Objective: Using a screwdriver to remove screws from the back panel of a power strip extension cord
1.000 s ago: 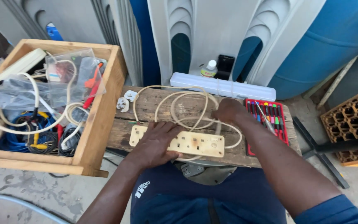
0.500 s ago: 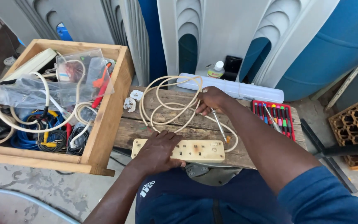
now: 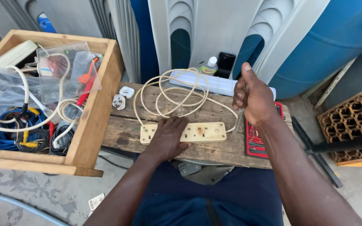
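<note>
A cream multi-socket power strip (image 3: 202, 132) lies on a worn wooden plank (image 3: 122, 134) across my lap. My left hand (image 3: 168, 136) presses flat on its left half. Its cream cable (image 3: 177, 92) lies in loose loops behind it, and two white plug parts (image 3: 119, 101) sit at the plank's left end. My right hand (image 3: 252, 98) is raised over the plank's right end in a fist, thumb up. It grips a thin metal-shafted tool that points down toward the strip's right end. An open red tool case (image 3: 254, 144) lies just below that hand.
A wooden crate (image 3: 93, 121) full of cables, bags and tools stands at the left. Behind the plank are a long white tube (image 3: 214, 86), a small bottle (image 3: 209, 65), white plastic chairs and a blue barrel (image 3: 327, 42). A perforated clay brick (image 3: 352, 121) sits at the right.
My right hand left the cable coil, moved right and rose in a fist with a thin tool in it. My left hand stayed on the power strip.
</note>
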